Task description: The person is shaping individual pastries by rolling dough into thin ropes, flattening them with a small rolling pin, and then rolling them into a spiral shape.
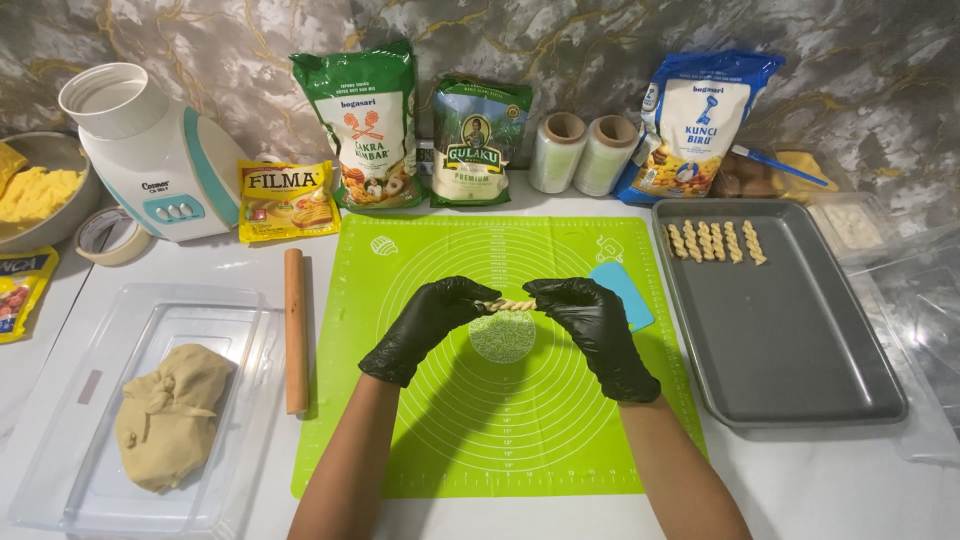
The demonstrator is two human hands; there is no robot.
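The left hand (425,325) and right hand (595,330), both in glossy black gloves, pinch the ends of a short twisted dough stick (505,305) just above the middle of the green mat (440,420). Beside the mat's right edge sits a grey metal tray (790,370) with five ridged twists (715,241). A smooth wooden rolling pin (295,330) lies along the mat's left edge, and a lumpy dough mass (170,415) rests in a clear tub (60,470) further left.

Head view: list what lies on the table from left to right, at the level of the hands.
Clear tray holding the dough lump → rolling pin → left hand → twisted dough stick → right hand → blue scraper → grey baking tray.
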